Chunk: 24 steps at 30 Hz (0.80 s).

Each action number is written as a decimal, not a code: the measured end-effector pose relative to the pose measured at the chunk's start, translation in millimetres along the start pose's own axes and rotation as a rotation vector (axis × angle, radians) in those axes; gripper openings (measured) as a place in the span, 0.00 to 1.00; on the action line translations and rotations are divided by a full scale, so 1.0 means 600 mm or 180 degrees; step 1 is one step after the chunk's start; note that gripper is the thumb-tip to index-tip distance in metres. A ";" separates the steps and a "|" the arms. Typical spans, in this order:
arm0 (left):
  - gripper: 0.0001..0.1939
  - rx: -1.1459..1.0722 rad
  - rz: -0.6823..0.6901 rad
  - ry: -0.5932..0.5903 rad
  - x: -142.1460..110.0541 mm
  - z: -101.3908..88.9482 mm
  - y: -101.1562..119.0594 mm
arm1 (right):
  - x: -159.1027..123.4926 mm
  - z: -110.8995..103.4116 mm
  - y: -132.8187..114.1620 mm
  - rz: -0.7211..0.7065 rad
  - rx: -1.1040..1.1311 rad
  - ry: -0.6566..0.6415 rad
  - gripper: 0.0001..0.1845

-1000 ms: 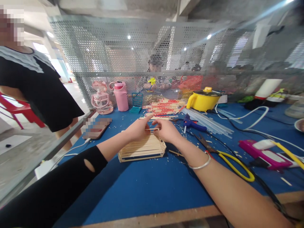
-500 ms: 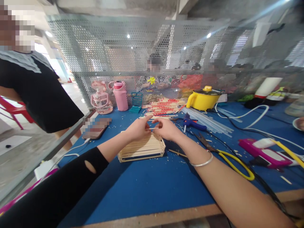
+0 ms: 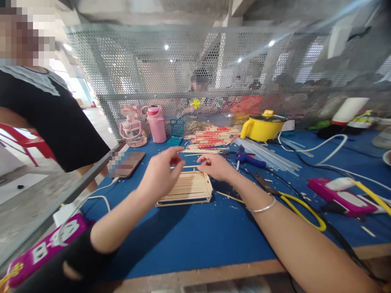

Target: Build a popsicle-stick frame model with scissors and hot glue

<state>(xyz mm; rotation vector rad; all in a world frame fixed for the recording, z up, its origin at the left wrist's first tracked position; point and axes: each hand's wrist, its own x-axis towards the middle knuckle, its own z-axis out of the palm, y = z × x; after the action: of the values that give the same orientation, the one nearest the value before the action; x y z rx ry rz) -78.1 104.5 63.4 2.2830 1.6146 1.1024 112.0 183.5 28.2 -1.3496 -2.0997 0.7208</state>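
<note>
A small frame of thin wooden sticks [image 3: 191,188], with a slatted surface and a raised edge, rests on the blue tabletop in front of me. Over its far right corner, my right hand [image 3: 216,167] pinches the end of a thin wooden stick [image 3: 192,166] lying level along the frame's far side. My left hand [image 3: 161,173] hovers above the frame's left end, thumb and forefinger apart, with the stick passing behind the thumb. Part of the frame's left side is hidden by this hand. Beyond both hands lies a pile of sticks with red paper bands [image 3: 210,137].
A blue glue gun [image 3: 249,158], clear glue sticks [image 3: 269,156] and yellow-handled scissors [image 3: 301,209] lie right. Behind stand a yellow pot [image 3: 264,127] and pink bottle [image 3: 156,126]. A phone [image 3: 130,163] and power strip [image 3: 45,248] are left; a person [image 3: 58,118] stands there.
My left hand has moved left and toward me, away from my right hand, and its fingers have parted. My right hand stays nearly in place with the stick.
</note>
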 end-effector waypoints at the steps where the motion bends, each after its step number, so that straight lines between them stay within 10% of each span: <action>1: 0.18 -0.0080 -0.0089 -0.0109 -0.032 0.006 0.013 | 0.000 -0.001 -0.003 -0.0009 -0.0120 -0.0022 0.14; 7: 0.11 -0.0148 0.0204 -0.1500 -0.156 0.066 0.056 | 0.009 -0.006 -0.041 0.0046 -0.1013 -0.0370 0.04; 24: 0.11 -0.0386 0.0136 -0.1188 -0.157 0.066 0.040 | 0.032 -0.016 -0.079 -0.0224 -0.1968 -0.0924 0.03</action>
<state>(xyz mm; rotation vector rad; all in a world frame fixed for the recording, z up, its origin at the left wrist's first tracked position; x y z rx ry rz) -50.0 25.0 1.3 2.2827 1.3245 0.7032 81.6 185.9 70.7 -1.5326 -2.7326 0.2439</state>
